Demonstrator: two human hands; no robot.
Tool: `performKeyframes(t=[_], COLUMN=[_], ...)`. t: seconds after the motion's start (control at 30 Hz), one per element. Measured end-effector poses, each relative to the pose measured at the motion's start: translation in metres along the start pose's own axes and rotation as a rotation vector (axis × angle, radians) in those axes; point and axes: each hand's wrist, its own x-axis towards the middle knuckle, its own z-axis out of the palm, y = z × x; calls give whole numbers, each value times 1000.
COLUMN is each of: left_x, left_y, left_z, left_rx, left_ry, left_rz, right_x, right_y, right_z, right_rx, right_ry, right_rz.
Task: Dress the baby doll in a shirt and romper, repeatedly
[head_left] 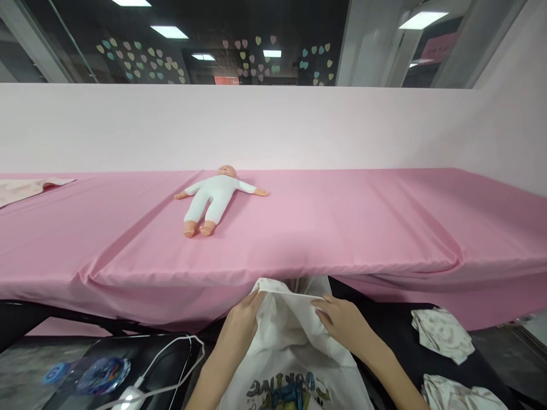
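Observation:
White fabric with printed lettering and a picture (294, 364) spreads over my lap, below the table's front edge. I cannot tell whether it is a shirt or a bag. Its upper edge is raised, leaving a fold open between my hands. On the left side, the fingers of my left hand (244, 319) are closed on that edge, partly hidden by the cloth. My right hand (344, 323) pinches the edge on the other side. A baby doll in a white bodysuit (211, 196) lies on its back on the table, arms spread, apart from both hands.
A pink cloth (342, 228) covers the table, which meets a white wall (265, 125). A pale cloth (29, 189) lies far left. A plastic bottle (96, 376) and a white cable (171, 387) are lower left. Crumpled whitish patterned cloths (442, 333) rest on black at right.

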Motion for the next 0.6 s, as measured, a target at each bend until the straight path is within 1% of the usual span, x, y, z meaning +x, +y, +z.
performKeyframes(t=[0.13,0.2,0.27,0.33,0.4,0.5,0.6], left_x=[3,6,12,18,25,28,21], left_y=[-4,-6,-9,-12,-14,-12,-3], left_z=[0,-5,-14,-26,-41,-63,-83], left_rx=[70,119,199,283,329,330,272], left_ry=[115,173,248,346,452,617,789], left_rz=[21,61,105,179,272,385,414], right_x=[5,11,18,27,37,49,51], right_y=[-2,-6,-9,-11,-10,-7,-8], right_z=[-5,-15,-30,-48,-68,-97,-128], right_rx=[-87,-131,-172,-204,-257,-415,-551], right_ry=[64,78,92,84,49,30,55], right_rz=[89,82,23,-87,-202,-294,-330])
